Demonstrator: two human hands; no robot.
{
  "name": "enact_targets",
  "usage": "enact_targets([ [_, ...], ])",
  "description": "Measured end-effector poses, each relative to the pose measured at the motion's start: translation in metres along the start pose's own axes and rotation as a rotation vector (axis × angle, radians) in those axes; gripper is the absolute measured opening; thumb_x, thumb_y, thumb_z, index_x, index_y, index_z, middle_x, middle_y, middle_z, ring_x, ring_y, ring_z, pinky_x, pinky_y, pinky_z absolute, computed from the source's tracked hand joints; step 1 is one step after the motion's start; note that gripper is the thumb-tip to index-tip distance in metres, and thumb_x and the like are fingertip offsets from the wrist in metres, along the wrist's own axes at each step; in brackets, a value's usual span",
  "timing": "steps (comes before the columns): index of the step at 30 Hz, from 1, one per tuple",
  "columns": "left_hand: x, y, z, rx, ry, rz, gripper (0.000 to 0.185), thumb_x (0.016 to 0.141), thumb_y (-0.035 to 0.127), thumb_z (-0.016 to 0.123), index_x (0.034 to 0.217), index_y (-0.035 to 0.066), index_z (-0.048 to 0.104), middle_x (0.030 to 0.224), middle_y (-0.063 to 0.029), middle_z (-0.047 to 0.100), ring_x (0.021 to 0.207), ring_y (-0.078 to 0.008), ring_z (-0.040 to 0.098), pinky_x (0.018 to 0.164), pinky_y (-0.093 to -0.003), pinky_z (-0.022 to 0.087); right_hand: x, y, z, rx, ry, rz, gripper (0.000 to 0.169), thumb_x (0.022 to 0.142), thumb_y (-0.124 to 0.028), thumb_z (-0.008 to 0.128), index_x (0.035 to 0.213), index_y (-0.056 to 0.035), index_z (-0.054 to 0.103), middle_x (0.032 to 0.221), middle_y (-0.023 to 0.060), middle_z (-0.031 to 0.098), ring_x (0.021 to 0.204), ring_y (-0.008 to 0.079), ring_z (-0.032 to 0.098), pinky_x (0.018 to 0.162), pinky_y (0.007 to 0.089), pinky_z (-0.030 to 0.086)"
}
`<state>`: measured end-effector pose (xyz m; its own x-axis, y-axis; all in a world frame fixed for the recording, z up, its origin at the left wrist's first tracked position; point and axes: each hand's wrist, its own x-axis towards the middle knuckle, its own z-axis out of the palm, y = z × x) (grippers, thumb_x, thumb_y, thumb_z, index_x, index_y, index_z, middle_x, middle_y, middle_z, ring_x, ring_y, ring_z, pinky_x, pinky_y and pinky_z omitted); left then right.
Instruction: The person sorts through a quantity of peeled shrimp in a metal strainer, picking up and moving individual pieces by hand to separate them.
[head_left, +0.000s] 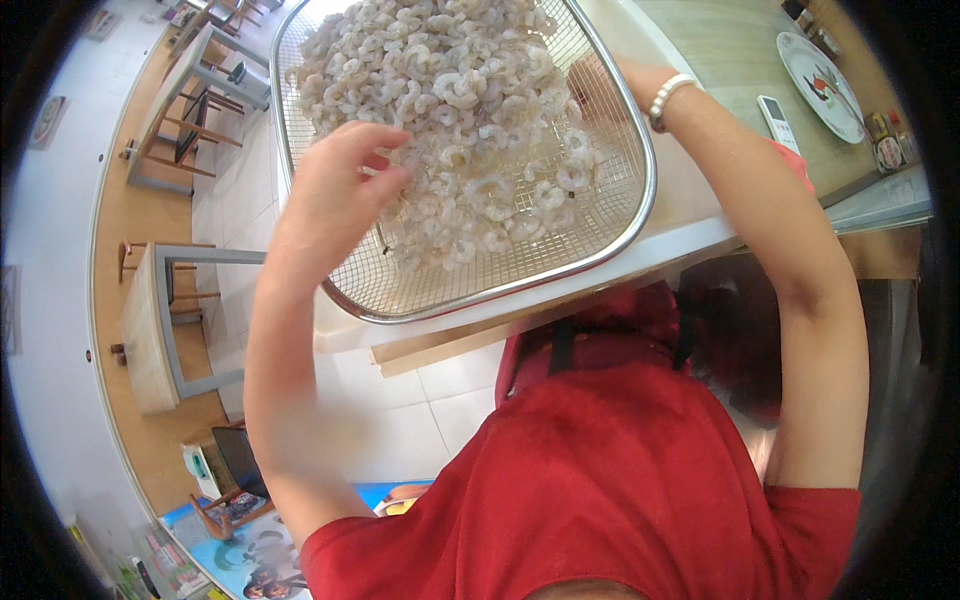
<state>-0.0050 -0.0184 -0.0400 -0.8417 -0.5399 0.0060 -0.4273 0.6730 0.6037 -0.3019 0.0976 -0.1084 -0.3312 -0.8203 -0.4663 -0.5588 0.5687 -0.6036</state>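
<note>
A rectangular stainless-steel wire mesh basket (600, 217) with rounded corners stands before me, over a white plastic tub (675, 244). Peeled raw shrimp (435, 64) are heaped thickly at its far end and lie more thinly towards me. Over the basket's left side is my left hand (349, 169), its thumb and index finger apart at the edge of the shrimp. Nothing shows between those two tips, though the motion blurs them. My right hand (600, 90) holds the basket's right wall from outside, partly seen through the mesh. Its fingertips are hard to make out.
Right of the tub, a tabletop (720, 52) carries a white remote control (777, 124), a decorated oval plate (821, 86) and small jars (890, 146). A cardboard edge (442, 345) juts out below the tub. Tables (150, 330) and wooden chairs (199, 127) stand on the tiled floor leftward.
</note>
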Motion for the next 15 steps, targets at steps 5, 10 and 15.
enact_targets([
  [5, 0.002, 0.015, 0.041, 0.168, -0.172, 0.5, 0.032, 0.078, -0.008, 0.065, 0.11, -0.001, 0.068, 0.114, -0.0137, 0.063, 0.099, -0.0297, 0.065, 0.088, -0.0354, 0.054, 0.041, 0.022, -0.02, -0.105, 0.491, -0.448, 0.017, 0.082, -0.01, 0.061, 0.09, -0.0003, 0.072, 0.074, 0.0095, 0.07, 0.065, 0.0207, 0.064, 0.064, 0.0387, 0.052],
  [10, -0.028, 0.019, -0.003, 0.028, -0.231, 0.102, 0.034, 0.083, -0.012, 0.062, 0.114, 0.001, 0.065, 0.101, -0.0086, 0.068, 0.091, -0.0201, 0.068, 0.077, -0.0308, 0.057, 0.042, 0.004, -0.042, 0.87, 0.162, -0.281, 0.008, 0.089, -0.016, 0.062, 0.091, -0.0109, 0.068, 0.082, 0.0023, 0.064, 0.076, 0.0142, 0.06, 0.066, 0.0297, 0.051],
  [15, -0.027, 0.018, -0.019, -0.276, 0.008, -0.081, 0.025, 0.093, 0.002, 0.066, 0.118, 0.002, 0.063, 0.091, -0.0074, 0.069, 0.082, -0.0113, 0.069, 0.067, -0.0244, 0.056, 0.031, -0.021, -0.061, 1.078, 0.41, -0.162, 0.012, 0.095, -0.018, 0.056, 0.104, -0.0123, 0.062, 0.092, 0.0046, 0.063, 0.086, 0.0188, 0.061, 0.077, 0.0306, 0.052],
])
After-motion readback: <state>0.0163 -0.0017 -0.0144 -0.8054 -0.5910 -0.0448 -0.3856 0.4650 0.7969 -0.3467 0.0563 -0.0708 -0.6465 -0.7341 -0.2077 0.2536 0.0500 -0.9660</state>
